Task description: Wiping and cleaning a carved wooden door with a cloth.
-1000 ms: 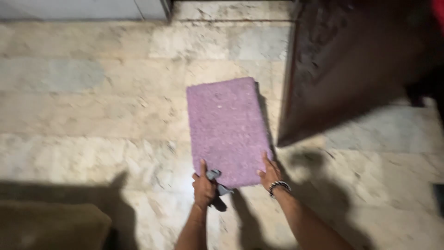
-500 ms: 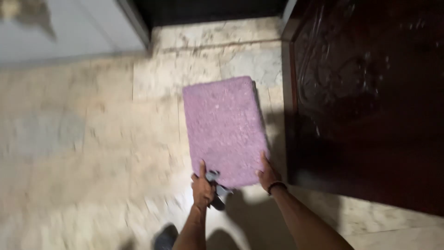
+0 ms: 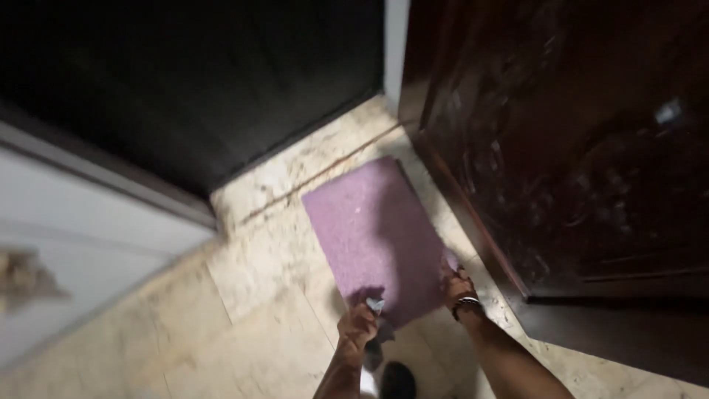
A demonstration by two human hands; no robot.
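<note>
**Q.** What is shown at the centre of the figure?

**A.** A purple mat [image 3: 377,229] is shown stretched out over the pale stone floor [image 3: 251,325], its far end near the dark doorway [image 3: 185,89] and its right edge just beside the carved wooden door [image 3: 576,148]. Whether the far end touches the floor cannot be told.

**Q.** How is the mat gripped?

**A.** The near left corner is enclosed by the left hand [image 3: 360,325], whose fingers are curled tight; a small grey cloth [image 3: 375,304] is pinched in the same fist. The near right corner is clasped by the right hand [image 3: 458,284], thumb on top, with a beaded bracelet [image 3: 465,303] seen at the wrist. Both grips are pressed closed on the near edge; neither hand is spread.

**Q.** Which step is judged to be in hand?

**A.** The mat is judged to be in the course of being positioned at the doorway, low over the floor and angled along the door's foot.

**Q.** What would be called for if the mat were to be laid flat?

**A.** The near edge would have to be lowered evenly by both hands, the right edge kept off the door, and the grey cloth kept from being trapped beneath the corner before the fingers are loosened.

**Q.** What else is marked?

**A.** A white wall panel [image 3: 74,251] is seen at the left, and a dark shoe [image 3: 397,380] at the bottom edge, between the forearms.
</note>
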